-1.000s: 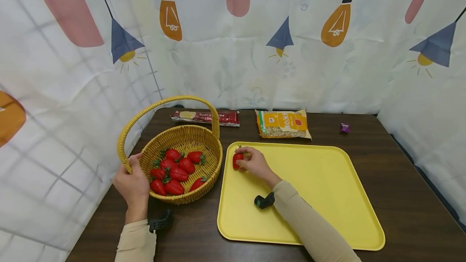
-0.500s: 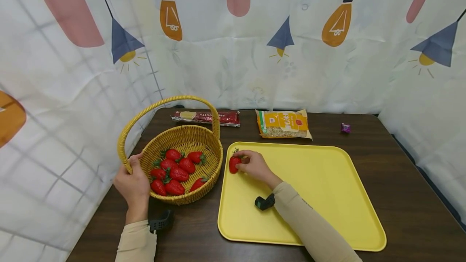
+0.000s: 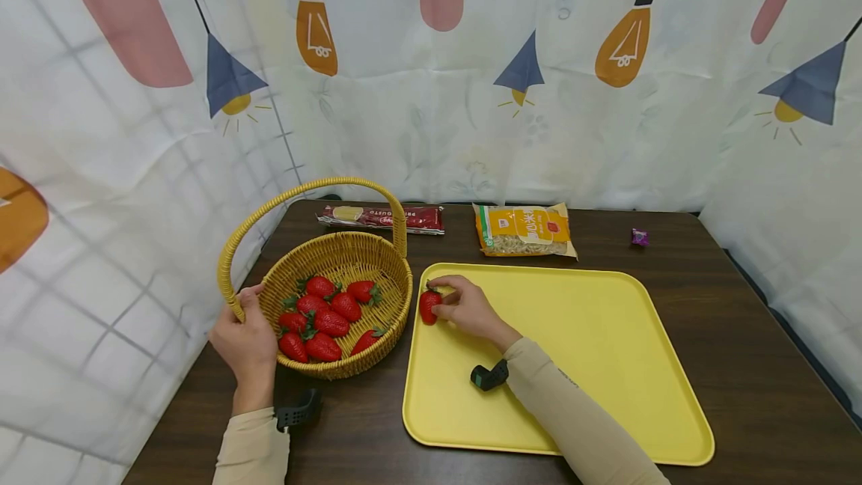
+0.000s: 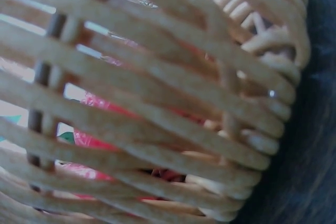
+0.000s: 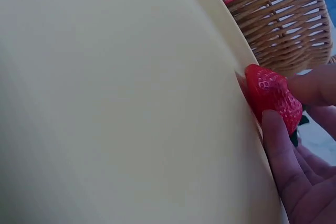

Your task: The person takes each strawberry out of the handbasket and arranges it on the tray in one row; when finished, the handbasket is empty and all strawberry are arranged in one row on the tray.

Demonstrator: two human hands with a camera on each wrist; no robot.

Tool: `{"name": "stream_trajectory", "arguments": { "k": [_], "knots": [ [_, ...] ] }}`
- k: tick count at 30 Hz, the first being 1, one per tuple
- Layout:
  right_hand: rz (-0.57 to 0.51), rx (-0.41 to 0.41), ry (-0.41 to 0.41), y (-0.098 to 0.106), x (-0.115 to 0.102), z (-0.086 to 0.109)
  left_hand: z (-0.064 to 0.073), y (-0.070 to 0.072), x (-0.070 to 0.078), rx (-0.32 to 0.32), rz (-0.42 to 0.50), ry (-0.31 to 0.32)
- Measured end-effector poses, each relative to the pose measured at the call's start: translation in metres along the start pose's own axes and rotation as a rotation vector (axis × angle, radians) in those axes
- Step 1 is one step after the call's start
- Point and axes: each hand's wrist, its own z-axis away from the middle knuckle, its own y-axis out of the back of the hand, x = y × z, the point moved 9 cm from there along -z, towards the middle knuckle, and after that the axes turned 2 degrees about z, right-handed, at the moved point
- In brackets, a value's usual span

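My left hand (image 3: 244,337) grips the left side of the yellow wicker basket (image 3: 364,253) where its handle meets the rim. Several red strawberries (image 3: 330,322) with green leaves lie inside, mostly toward the basket's left. With thumb and fingers, my right hand (image 3: 470,309) pinches one strawberry (image 3: 429,307) at the left edge of the yellow tray (image 3: 559,365). In the right wrist view that strawberry (image 5: 273,95) sits against the tray's raised rim, its leaves partly hidden by the fingers. Woven strands of the basket (image 4: 157,98) fill the left wrist view, with red showing through the gaps.
Behind the basket lies a long dark red packet (image 3: 417,219). An orange and clear food bag (image 3: 524,230) rests behind the tray, and a small purple wrapped piece (image 3: 639,237) lies at the back right. A printed curtain (image 3: 431,126) hangs behind the dark table (image 3: 741,365).
My right hand has shifted the pinched strawberry a little left and nearer to me, up to the tray's left edge. The left hand and the basket stay in place.
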Motion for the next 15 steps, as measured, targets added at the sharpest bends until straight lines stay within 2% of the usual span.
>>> {"name": "stream_trajectory", "arguments": {
  "k": [9,15],
  "knots": [
    [-0.096,0.049,-0.060,0.010,0.005,-0.001,0.001,0.000,-0.001,-0.001,0.009,0.003],
    [-0.179,0.124,-0.002,0.029,-0.011,-0.002,0.000,0.000,0.001,0.005,0.023,-0.007]
  ]
}}
